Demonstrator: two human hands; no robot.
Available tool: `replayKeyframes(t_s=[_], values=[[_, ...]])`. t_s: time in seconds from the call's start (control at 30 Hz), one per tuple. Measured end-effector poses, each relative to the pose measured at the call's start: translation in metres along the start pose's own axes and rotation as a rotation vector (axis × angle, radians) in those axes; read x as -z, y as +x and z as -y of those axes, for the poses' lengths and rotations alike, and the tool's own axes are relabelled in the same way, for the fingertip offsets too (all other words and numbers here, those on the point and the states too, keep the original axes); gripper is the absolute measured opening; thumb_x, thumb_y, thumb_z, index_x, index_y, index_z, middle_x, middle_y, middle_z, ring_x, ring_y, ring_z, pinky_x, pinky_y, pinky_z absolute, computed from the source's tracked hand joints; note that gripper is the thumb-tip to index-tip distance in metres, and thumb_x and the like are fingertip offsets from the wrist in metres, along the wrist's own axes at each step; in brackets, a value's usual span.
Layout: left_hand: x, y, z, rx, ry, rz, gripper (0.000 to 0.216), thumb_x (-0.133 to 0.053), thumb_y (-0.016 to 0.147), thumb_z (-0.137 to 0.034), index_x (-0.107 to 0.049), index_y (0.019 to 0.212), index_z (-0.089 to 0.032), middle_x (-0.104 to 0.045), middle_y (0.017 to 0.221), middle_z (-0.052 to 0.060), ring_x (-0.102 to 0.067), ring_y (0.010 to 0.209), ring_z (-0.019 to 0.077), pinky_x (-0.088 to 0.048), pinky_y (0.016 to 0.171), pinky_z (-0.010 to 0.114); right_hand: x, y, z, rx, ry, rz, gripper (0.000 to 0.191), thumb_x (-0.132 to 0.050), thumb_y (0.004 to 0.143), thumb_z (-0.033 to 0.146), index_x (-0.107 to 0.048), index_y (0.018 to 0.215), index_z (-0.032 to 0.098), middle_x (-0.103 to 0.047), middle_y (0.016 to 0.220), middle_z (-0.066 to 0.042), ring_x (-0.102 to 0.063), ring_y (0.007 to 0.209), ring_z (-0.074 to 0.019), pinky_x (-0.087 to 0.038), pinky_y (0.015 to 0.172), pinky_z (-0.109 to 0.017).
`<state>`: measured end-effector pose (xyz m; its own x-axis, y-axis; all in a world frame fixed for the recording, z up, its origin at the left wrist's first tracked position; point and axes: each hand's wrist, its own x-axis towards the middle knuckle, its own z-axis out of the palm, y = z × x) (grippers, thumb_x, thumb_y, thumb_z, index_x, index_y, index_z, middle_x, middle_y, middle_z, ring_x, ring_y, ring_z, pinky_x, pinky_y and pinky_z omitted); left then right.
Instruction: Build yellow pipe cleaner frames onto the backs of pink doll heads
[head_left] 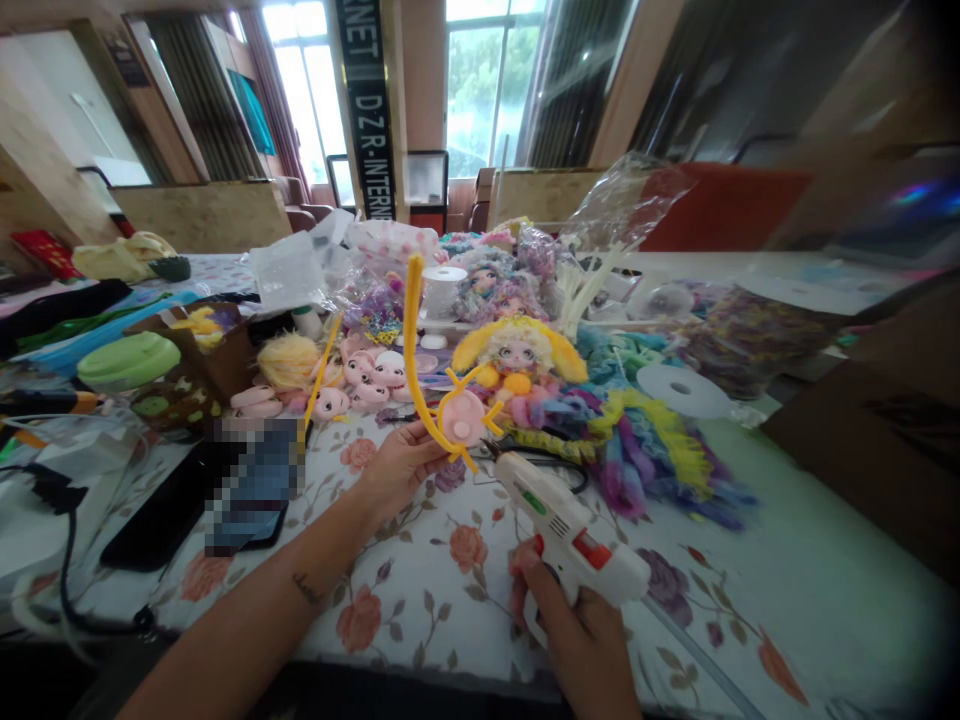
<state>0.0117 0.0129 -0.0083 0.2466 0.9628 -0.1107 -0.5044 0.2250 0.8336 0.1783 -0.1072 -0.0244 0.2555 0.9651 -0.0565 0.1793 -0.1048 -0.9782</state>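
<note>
Clock dirs taken from the disc. Nearest, 5 o'clock: R hand [577,615] wrapped round grip of a white hot-glue gun [570,540], barrel aimed up-left; can't tell if trigger is squeezed. L hand [405,465] at 8 o'clock, fingertips pinching the pink disc [465,408] + stem at its lower-left edge, held up over the floral tablecloth [420,590]. Yellow fuzzy stems [412,340] on/round disc: long one curves up to 11, short forked ones at 12 and 3. Nozzle [492,450] just beside disc at 4; contact w/ stem unclear, too small/blurry.

Step, prob.: gluing stems to disc. Next move likely calls for tip right on the joint, small bead, L pinch steady, fingers clear of heat.

Farther: trim pile [626,480] at 3, pink doll heads [361,368] at 10, yellow-eared doll [519,348] at 1.
</note>
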Motion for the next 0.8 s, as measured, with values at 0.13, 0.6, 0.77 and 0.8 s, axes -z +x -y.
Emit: replayKeyframes(t_s=[0.13,0.6,0.77,0.8], values=[[-0.002,0.0,-0.001,0.009,0.019,-0.021,0.025,-0.08,0.057,-0.014,-0.07,0.08,-0.011,-0.071,0.075,0.005,-0.064,0.065,0.0107,-0.051,0.062,0.017,0.001,0.0,0.002,-0.002,-0.011,0.005,0.043,-0.051,0.079,0.053,-0.052,0.054,0.018,-0.052,0.044,0.001,-0.049,0.045,-0.0128,-0.04,0.049,-0.024],[-0.004,-0.003,-0.003,0.024,0.026,-0.018,0.029,-0.08,0.057,-0.014,-0.071,0.084,-0.012,-0.071,0.078,0.004,-0.064,0.068,0.0104,-0.05,0.063,0.017,0.0,-0.002,0.014,-0.02,0.012,-0.03,0.038,-0.054,0.077,0.05,-0.055,0.057,0.018,-0.052,0.043,0.002,-0.048,0.043,-0.0121,-0.041,0.047,-0.022],[-0.007,-0.004,-0.004,0.029,0.02,-0.034,0.032,-0.081,0.055,-0.013,-0.071,0.085,-0.012,-0.071,0.075,0.004,-0.064,0.068,0.0111,-0.049,0.064,0.018,0.001,-0.001,0.01,-0.024,0.018,-0.008,0.041,-0.054,0.077,0.054,-0.055,0.058,0.018,-0.055,0.046,0.001,-0.049,0.045,-0.0124,-0.04,0.047,-0.022],[-0.007,-0.004,-0.004,0.027,0.02,-0.036,0.032,-0.081,0.055,-0.013,-0.071,0.086,-0.012,-0.071,0.075,0.004,-0.064,0.068,0.0114,-0.049,0.063,0.018,0.0,-0.001,0.01,-0.022,0.022,-0.008,0.042,-0.053,0.077,0.056,-0.055,0.059,0.018,-0.055,0.046,0.001,-0.049,0.045,-0.0124,-0.04,0.047,-0.023]])
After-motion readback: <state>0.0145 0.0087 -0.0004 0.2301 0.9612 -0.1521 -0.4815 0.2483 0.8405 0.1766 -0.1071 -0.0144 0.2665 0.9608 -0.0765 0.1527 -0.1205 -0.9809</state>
